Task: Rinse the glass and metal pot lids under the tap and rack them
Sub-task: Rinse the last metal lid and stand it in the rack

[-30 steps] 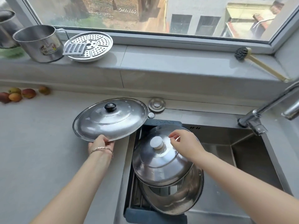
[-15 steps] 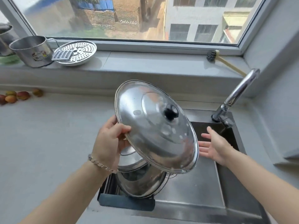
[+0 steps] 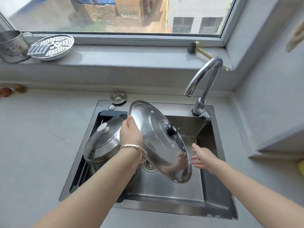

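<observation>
Her left hand (image 3: 130, 134) clamps the lid (image 3: 160, 142) by its rim, tilted over the sink (image 3: 164, 195) for rinsing, while the right hand (image 3: 203, 157) waits open just beyond its lower edge.

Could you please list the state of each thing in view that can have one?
Large metal lid: held tilted over the sink.
Left hand: gripping that lid's rim.
Right hand: open, empty.
White-knobbed lid: resting in the rack.
Tap: no water visibly running.
</observation>
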